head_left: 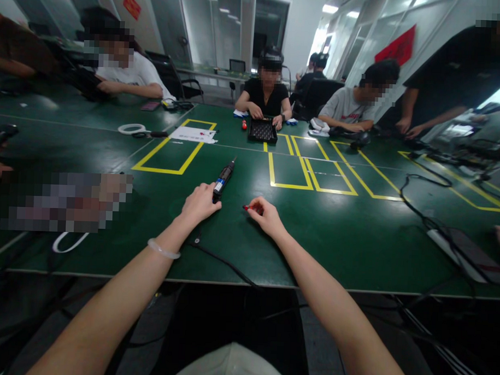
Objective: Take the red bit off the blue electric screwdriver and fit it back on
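Pen-shaped tool [224, 178], probably rigid, light, best held mid-barrel: my left hand [200, 204] wraps its rear; my right hand [267, 216] pinches a red piece [246, 208].

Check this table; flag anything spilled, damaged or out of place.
No spill or damage is visible. The white paper left of centre overlaps the yellow tape outline instead of lying squarely inside it, and black cables sprawl in loose loops across the green tabletop at the right, which looks untidy.
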A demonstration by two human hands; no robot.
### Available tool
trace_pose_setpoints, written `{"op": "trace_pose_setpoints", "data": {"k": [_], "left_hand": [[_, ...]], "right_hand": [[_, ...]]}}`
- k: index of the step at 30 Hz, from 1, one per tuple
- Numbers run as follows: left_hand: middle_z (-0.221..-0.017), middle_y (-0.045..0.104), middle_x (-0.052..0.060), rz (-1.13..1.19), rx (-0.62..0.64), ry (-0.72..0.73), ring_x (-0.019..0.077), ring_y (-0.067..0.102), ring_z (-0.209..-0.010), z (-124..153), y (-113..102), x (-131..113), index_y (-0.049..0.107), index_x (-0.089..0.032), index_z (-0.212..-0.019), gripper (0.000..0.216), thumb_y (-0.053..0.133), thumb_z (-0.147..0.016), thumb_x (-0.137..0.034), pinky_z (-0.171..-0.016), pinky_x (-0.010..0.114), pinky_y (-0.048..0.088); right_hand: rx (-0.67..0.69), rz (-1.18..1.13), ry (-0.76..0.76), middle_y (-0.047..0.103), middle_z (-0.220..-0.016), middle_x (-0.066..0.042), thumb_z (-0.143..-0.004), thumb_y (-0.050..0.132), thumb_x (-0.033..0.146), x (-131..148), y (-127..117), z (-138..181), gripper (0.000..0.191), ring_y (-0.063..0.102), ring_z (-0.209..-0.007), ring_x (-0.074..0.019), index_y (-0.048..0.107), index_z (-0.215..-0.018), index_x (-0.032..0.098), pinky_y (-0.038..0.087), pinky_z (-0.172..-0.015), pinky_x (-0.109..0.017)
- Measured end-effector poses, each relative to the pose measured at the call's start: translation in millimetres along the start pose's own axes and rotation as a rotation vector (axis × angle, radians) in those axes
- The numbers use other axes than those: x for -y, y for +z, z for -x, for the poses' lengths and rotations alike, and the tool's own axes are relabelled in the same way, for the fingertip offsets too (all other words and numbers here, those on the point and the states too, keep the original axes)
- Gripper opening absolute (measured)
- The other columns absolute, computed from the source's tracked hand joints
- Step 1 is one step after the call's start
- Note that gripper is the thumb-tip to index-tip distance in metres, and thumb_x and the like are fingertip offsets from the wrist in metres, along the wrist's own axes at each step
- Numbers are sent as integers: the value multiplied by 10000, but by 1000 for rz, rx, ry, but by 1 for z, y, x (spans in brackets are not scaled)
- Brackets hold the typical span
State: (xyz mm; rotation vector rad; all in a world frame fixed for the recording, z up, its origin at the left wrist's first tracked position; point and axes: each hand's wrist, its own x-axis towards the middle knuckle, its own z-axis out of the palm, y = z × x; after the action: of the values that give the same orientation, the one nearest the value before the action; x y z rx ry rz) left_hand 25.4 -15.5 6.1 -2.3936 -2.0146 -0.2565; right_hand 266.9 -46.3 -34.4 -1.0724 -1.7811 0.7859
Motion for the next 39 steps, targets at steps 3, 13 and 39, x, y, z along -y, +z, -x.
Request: {"op": "trace_pose_setpoints", "data": {"k": [3, 13, 39], "left_hand": [[-1303, 570, 165, 35, 17, 99, 316, 579, -1156, 7, 3, -20, 440, -153, -1440, 645, 567, -862, -410, -917, 402, 508], [-1393, 531, 146, 206, 48, 324, 309, 545, -1241, 21, 16, -51, 381, -187, -1480, 685, 584, -848, -356, -953, 407, 506], [-1312, 503, 132, 91, 29, 215, 286, 541, -1150, 31, 8, -59, 366, -275, -1507, 598, 472, -956, -481, -875, 380, 513]], "right_hand": [[-7, 40, -65, 623, -860, -16, -865, 598, 276, -2, 1, 0, 113, 556, -735, -151, 605, -944, 195, 440, -704, -276], [88, 239, -197, 603, -870, -25, -873, 604, 215, 8, 2, 4, 20, 559, -777, -169, 599, -886, 201, 453, -738, -282], [15, 261, -179, 658, -979, -63, -985, 519, 279, 11, 0, 6, 194, 610, -926, -189, 696, -944, 210, 480, -847, -308]]}}
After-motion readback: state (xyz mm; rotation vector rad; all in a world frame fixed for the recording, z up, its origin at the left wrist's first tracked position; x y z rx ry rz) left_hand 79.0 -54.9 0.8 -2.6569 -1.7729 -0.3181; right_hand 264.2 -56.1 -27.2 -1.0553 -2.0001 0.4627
